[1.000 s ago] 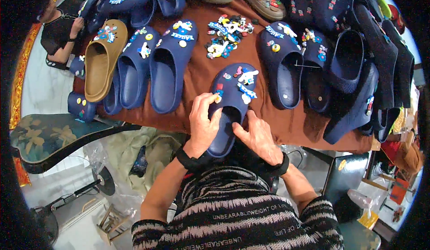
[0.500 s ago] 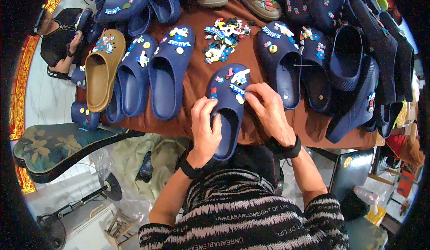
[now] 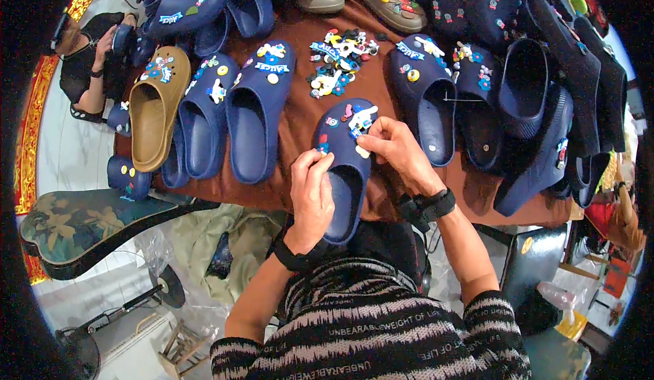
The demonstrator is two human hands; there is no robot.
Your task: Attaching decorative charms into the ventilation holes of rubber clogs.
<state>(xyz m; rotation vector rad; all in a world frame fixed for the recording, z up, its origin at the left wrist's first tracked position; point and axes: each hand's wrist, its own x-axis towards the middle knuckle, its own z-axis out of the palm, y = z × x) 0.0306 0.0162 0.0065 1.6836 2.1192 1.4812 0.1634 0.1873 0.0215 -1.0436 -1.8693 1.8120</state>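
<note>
A navy blue clog [image 3: 340, 148] lies in front of me on the brown-clothed table, its toe pointing away. My left hand [image 3: 312, 193] grips the clog's left side near the opening, with the fingertips beside a small red and blue charm. The thumb and index finger of my right hand [image 3: 403, 154] pinch the blue ribbon-shaped charm [image 3: 355, 135] on the upper, hiding part of it. Just above sits a white cartoon charm [image 3: 365, 116], with a pale yellow one [image 3: 362, 152] below the fingertips. Beyond the toe is a loose pile of colourful charms [image 3: 334, 80].
Decorated navy clogs [image 3: 253, 121] and a tan clog [image 3: 158, 118] stand to the left. More navy clogs [image 3: 436, 118] crowd the right, and several lie along the back. Brown cloth [image 3: 300, 124] covers the table. At far left a person [image 3: 88, 73] handles a dark shoe. A cushioned stool [image 3: 102, 223] stands lower left.
My right hand has shifted up and left, and its fingers now cover more of the blue ribbon charm. My left hand stays nearly still. The other person's hand has moved slightly upward.
</note>
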